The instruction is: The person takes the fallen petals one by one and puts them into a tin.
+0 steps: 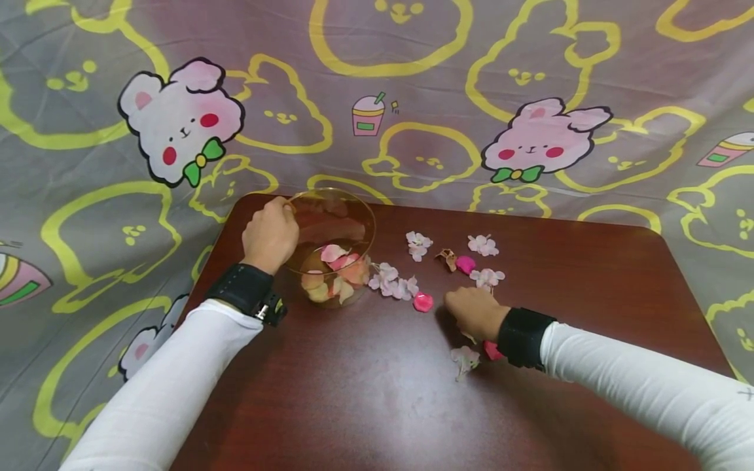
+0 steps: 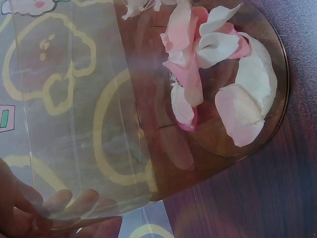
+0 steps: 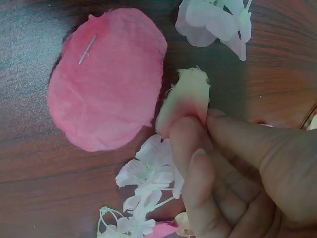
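Note:
In the head view my left hand (image 1: 271, 237) grips the rim of a clear amber bowl (image 1: 353, 229) at the table's far left. Several pink and cream petals (image 2: 247, 89) lie in its bottom. My right hand (image 1: 476, 313) is low over the middle right of the table. Between thumb and index finger it pinches a cream petal (image 3: 190, 94) with a pinkish base, best seen in the right wrist view. Beside that petal a large pink petal (image 3: 109, 79) lies on the table. A pale blossom (image 1: 465, 360) and a red petal (image 1: 492, 350) are just nearer than the hand.
Pale blossoms (image 1: 391, 281) lie right beside the bowl, with a bright pink petal (image 1: 423, 302) close by. Farther back are more blossoms (image 1: 483, 245), a magenta petal (image 1: 466, 264) and a dry brown petal (image 1: 448, 259). A patterned cloth (image 1: 424, 98) hangs behind the brown table (image 1: 353, 405).

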`<state>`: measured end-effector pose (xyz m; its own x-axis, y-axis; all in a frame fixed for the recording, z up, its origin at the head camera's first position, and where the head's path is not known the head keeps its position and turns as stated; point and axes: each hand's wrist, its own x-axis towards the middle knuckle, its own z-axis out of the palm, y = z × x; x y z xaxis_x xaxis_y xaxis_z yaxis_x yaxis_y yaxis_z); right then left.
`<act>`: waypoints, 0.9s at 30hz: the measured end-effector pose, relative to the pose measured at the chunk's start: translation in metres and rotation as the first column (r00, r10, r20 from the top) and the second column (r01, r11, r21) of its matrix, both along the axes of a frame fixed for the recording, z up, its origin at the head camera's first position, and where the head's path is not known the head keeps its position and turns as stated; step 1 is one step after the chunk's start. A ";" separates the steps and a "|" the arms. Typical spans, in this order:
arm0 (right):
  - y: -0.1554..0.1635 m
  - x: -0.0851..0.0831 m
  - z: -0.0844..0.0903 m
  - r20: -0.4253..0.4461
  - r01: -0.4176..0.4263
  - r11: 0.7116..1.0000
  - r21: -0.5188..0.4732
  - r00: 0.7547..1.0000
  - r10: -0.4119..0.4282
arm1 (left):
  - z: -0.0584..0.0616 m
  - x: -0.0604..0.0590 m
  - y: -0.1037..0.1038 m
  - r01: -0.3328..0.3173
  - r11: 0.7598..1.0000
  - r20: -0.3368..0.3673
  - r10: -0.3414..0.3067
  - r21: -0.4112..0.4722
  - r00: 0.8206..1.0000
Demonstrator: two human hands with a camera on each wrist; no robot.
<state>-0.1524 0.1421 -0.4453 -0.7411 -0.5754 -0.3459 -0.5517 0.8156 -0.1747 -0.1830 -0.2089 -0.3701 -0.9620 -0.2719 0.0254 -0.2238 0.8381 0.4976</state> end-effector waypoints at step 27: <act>-0.006 -0.010 0.018 -0.064 0.024 0.998 -0.061 0.998 -0.028 | -0.001 -0.001 0.000 -0.016 1.000 -0.005 0.016 -0.013 1.000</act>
<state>-0.1620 0.1364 -0.4275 -0.7758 -0.5741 -0.2618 -0.5422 0.8188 -0.1887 -0.1843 -0.2088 -0.3716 -0.9574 -0.2869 0.0338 -0.2347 0.8406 0.4881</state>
